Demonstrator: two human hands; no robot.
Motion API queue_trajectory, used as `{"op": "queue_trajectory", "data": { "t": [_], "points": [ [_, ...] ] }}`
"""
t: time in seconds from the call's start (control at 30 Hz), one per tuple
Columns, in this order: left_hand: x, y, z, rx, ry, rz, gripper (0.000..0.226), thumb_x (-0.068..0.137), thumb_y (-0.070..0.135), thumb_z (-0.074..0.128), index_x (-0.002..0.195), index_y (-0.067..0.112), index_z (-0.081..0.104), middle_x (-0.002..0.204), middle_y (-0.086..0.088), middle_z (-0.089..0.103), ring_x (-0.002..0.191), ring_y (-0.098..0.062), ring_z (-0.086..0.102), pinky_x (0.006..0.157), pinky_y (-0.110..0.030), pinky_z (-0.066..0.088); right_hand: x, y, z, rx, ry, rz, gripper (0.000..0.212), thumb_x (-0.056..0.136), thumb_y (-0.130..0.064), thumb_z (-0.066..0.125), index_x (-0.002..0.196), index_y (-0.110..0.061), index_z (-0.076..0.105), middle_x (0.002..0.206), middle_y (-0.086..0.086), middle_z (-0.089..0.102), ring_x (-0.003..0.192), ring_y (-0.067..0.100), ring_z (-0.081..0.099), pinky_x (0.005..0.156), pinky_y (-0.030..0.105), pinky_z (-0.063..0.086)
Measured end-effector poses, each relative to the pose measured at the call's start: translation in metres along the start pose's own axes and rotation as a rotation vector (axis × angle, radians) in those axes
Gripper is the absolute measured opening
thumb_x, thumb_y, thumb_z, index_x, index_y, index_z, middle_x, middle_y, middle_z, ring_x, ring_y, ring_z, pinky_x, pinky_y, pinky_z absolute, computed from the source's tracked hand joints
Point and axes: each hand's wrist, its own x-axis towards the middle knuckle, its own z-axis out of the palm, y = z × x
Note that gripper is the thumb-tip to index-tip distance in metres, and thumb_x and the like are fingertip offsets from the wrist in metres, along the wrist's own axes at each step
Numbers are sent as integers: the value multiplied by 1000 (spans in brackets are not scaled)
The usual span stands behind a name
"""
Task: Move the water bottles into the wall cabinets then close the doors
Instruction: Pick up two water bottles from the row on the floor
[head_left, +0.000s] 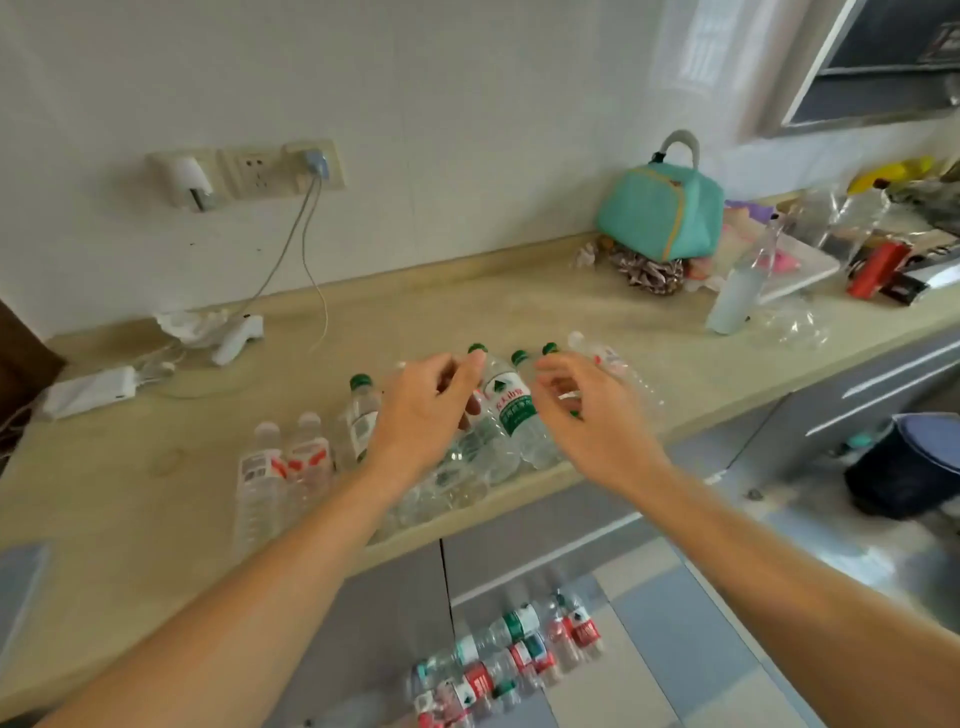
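Several clear water bottles lie on the beige counter (156, 483) near its front edge. A green-labelled bottle (506, 410) lies between my hands, and a green-capped one (360, 410) lies just left of them. Two white-capped, red-labelled bottles (283, 467) lie further left. My left hand (426, 410) hovers over the bottles with curled, spread fingers. My right hand (587, 410) hovers to its right, fingers apart, over more bottles that it partly hides. Neither hand grips anything. The wall cabinets are out of view.
More bottles (509, 654) lie on the floor below the counter. A teal bag (660, 208), a tall milky bottle (737, 291) and clutter fill the counter's right end. A wall socket (260, 169) with cables, a white charger (91, 389) and a white gadget (234, 338) are at left. A dark bin (904, 467) stands at right.
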Motion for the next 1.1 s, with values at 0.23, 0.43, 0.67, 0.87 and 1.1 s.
{"op": "queue_trajectory", "data": {
  "t": [0.23, 0.43, 0.67, 0.87, 1.1],
  "points": [
    [-75, -103, 91, -14, -209, -132, 38, 102, 41, 55, 81, 14, 70, 66, 3, 71, 53, -8, 66, 52, -20, 51, -93, 124, 43, -64, -86, 263, 25, 101, -20, 58, 124, -22, 64, 106, -11, 65, 91, -7, 60, 73, 4, 46],
    [-122, -217, 172, 92, -303, -359, 36, 100, 45, 54, 75, 22, 65, 65, 2, 69, 60, -16, 68, 59, -39, 56, -140, 261, 106, -16, -209, 504, 23, 102, -16, 54, 120, -20, 66, 96, -9, 66, 83, -2, 61, 67, 6, 48],
    [-184, -373, 282, 317, -202, -622, 29, 98, 42, 61, 84, 18, 68, 74, 1, 72, 69, -21, 68, 65, -37, 56, -187, 435, 187, 9, -401, 743, 19, 102, -18, 56, 115, -16, 69, 89, -3, 69, 79, 21, 69, 71, 35, 58],
    [-258, -514, 352, 358, -19, -853, 21, 96, 33, 67, 99, 12, 67, 90, -5, 71, 87, -28, 65, 76, -35, 50, -223, 568, 259, 89, -458, 923, 17, 99, -12, 54, 112, -9, 65, 89, 7, 69, 80, 26, 67, 77, 44, 61],
    [-318, -643, 394, 344, 95, -1049, 49, 93, 35, 70, 132, 11, 54, 123, -17, 57, 113, -35, 56, 93, -42, 48, -255, 666, 348, 315, -349, 1195, 23, 103, -17, 56, 122, -5, 59, 98, 16, 68, 84, 29, 71, 69, 36, 63]
  ]
}}
